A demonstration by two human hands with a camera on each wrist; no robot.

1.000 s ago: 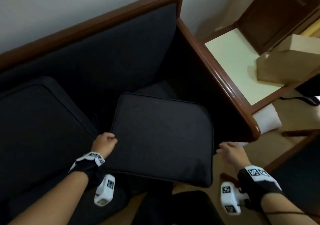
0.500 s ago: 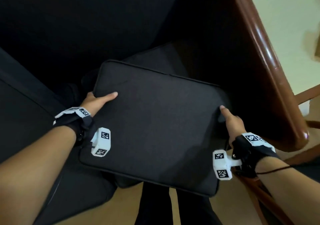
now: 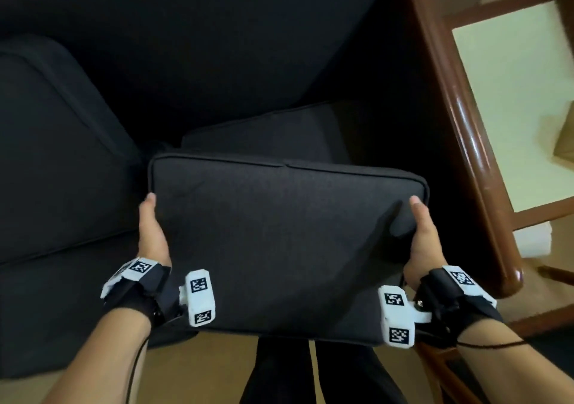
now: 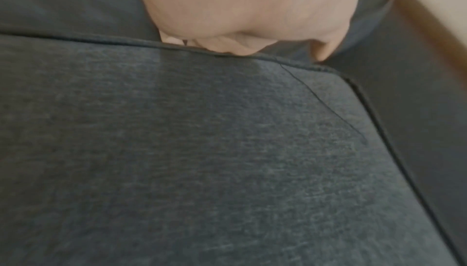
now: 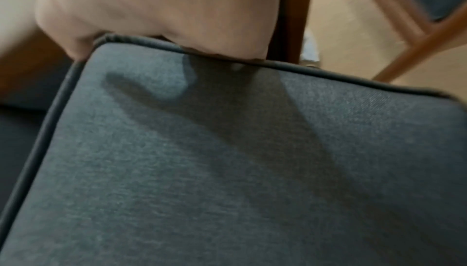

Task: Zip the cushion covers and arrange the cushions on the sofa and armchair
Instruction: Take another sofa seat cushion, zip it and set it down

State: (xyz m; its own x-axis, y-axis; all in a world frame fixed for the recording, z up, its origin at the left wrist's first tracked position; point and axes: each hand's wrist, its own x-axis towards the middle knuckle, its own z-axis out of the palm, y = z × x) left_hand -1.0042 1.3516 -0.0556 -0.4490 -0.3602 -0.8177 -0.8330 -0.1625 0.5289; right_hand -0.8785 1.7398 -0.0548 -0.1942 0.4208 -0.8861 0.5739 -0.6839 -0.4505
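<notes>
A dark grey square cushion (image 3: pixel 279 242) with piped edges is held flat above the front of the dark sofa (image 3: pixel 217 46). My left hand (image 3: pixel 152 229) grips its left edge, thumb on top and fingers hidden underneath. My right hand (image 3: pixel 421 232) grips the right edge the same way, denting the fabric. The left wrist view shows my left hand (image 4: pixel 242 10) over the cushion (image 4: pixel 202 150) piping. In the right wrist view my right hand (image 5: pixel 156 10) clasps the cushion (image 5: pixel 227 170) near its corner. No zip shows.
A seat cushion (image 3: pixel 56 155) lies on the sofa at the left, another dark one (image 3: pixel 267 133) behind the held cushion. The wooden sofa arm (image 3: pixel 459 124) runs along the right, with a pale-topped side table (image 3: pixel 512 108) beyond. My dark-trousered legs (image 3: pixel 310 372) stand on tan floor.
Both hands took hold of the cushion's side edges and lifted it off the sofa seat toward me; the head view dropped closer over it.
</notes>
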